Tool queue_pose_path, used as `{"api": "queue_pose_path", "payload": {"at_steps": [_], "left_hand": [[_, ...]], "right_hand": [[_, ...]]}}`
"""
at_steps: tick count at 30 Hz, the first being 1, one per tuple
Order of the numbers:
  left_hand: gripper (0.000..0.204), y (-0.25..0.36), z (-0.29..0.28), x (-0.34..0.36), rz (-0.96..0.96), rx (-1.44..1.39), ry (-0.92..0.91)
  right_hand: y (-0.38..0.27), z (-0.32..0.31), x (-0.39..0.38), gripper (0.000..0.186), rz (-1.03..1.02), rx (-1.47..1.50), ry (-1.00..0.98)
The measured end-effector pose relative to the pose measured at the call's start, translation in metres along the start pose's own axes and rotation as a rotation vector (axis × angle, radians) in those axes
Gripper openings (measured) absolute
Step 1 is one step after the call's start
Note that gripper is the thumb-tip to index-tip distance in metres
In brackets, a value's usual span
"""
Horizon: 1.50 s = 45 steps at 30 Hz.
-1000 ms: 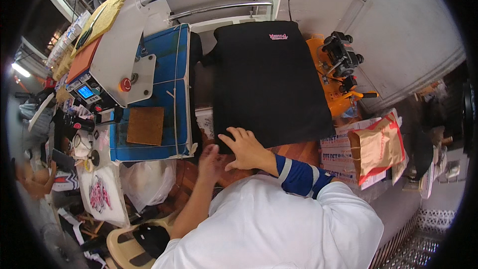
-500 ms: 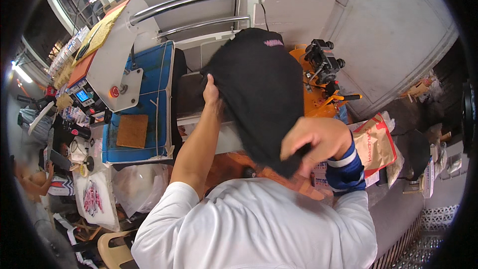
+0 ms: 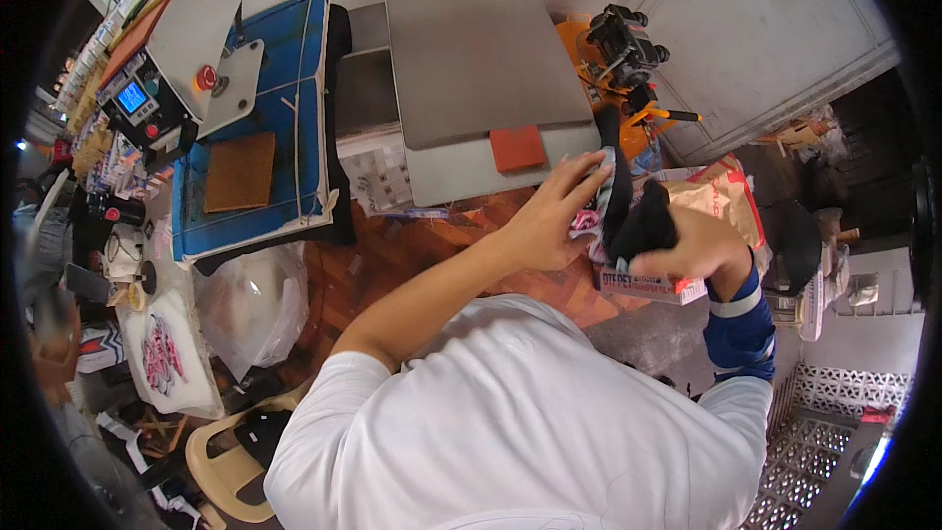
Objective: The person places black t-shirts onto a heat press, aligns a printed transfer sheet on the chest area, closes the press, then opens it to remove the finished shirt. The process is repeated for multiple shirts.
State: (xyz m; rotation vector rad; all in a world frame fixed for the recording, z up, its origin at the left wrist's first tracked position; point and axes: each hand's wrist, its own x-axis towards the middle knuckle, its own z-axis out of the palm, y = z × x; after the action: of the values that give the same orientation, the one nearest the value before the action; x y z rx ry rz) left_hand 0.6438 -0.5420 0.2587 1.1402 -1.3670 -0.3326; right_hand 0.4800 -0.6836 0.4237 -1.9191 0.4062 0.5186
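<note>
A black shirt is bunched up at the right, beyond the near right corner of the grey press plate. Part of it shows a pink and white print. My left hand grips the cloth at its left side, fingers reaching over the edge. On the other side my right hand, below a blue sleeve band, is closed round a bunch of the same cloth. An orange-red square pad lies on the pale near part of the plate.
Left of the plate stands a blue heat-press bed with a brown square pad on it. A black and orange machine is at the back right. Boxes and a paper bag sit by my right hand. A beige chair stands lower left.
The shirt has come off the grey plate and gone to the right, where it is bunched. My left hand moved right with it; my right hand moved slightly right and up. The plate is uncovered.
</note>
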Motion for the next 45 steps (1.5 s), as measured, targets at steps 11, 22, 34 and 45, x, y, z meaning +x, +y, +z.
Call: {"api": "queue_pose_path", "payload": {"at_steps": [11,22,34,45], "left_hand": [[0.048,-0.028,-0.069,-0.12,-0.119,-0.139,-0.256],[0.053,0.001,-0.125,-0.178,-0.456,0.238,-0.435],[0.051,0.047,-0.219,-0.166,-0.976,0.435,-0.292],[0.024,0.039,-0.235,-0.09,-0.767,0.24,0.144]], "right_hand": [[-0.032,0.038,-0.023,0.032,-0.077,-0.342,0.348],[0.0,0.034,0.009,0.02,-0.291,-0.317,0.493],[0.094,0.01,0.056,0.033,-0.362,-0.404,0.915],[0.122,-0.07,0.104,0.024,-0.228,-0.072,0.937]]}}
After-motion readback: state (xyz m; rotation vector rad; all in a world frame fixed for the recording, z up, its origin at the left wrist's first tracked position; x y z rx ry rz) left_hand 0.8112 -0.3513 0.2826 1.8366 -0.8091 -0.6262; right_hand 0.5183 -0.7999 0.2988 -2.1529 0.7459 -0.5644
